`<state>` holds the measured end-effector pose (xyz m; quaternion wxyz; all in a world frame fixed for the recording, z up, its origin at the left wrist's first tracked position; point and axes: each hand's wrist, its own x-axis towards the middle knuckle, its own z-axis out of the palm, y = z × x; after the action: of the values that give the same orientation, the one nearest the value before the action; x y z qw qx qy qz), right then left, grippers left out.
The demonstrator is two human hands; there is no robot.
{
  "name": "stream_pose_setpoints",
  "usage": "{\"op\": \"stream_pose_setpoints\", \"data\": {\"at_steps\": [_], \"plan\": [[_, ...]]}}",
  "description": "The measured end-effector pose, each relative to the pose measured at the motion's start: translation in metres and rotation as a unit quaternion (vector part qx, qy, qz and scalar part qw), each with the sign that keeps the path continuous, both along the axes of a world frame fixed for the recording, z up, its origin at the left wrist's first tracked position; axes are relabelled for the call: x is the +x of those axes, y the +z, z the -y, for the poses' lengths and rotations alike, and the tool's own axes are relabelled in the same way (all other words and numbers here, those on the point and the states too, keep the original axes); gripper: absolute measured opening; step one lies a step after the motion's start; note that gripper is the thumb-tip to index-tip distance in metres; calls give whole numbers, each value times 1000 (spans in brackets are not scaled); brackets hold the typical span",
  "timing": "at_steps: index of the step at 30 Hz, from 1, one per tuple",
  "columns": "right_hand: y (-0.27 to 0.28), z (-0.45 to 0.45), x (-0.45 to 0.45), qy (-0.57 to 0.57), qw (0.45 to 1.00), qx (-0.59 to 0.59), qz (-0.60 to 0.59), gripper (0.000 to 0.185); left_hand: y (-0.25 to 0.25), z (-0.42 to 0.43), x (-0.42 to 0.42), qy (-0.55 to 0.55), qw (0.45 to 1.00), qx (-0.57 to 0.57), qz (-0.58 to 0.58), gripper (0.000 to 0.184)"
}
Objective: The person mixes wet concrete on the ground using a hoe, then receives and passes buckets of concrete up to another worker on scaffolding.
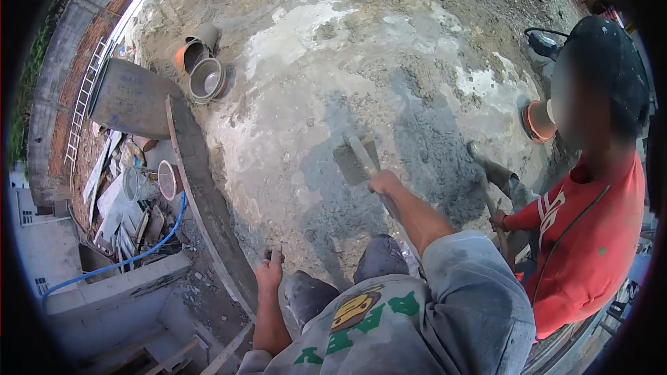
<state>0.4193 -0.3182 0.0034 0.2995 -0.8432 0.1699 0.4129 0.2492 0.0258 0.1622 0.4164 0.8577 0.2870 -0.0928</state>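
My right hand (384, 182) is closed around the wooden handle of a hoe (354, 161). The hoe's grey, square blade is over the wet cement mix (431, 146), and the handle runs back past my hand toward my legs. My left hand (269, 271) is low on the left, away from the hoe, with its fingers curled. Something small and dark grey shows at its fingertips, too unclear to name. On the right, a co-worker in a red top (590, 236) grips a wooden tool handle (497, 226) whose lower end reaches the mix.
Several buckets (207, 80) sit at the back left near a large dark barrel (132, 97). A raised board edge (201, 208) borders the mix, with debris and a blue hose (149, 253) beyond it. An orange-rimmed bucket (538, 121) stands near the co-worker.
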Motion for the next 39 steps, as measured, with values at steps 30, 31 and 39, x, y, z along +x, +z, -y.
{"op": "stream_pose_setpoints", "data": {"at_steps": [30,31,39], "plan": [[151,-101,-222,-453,833,-244,-205,37,-111,-46,525,-312,927,-164,-130,18],[157,-116,-227,-475,817,-249,-212,38,-115,-41,542,-317,924,-173,-126,17],[134,-221,-256,-529,778,-164,-296,42,-141,-31,509,-370,886,-185,-209,22]]}}
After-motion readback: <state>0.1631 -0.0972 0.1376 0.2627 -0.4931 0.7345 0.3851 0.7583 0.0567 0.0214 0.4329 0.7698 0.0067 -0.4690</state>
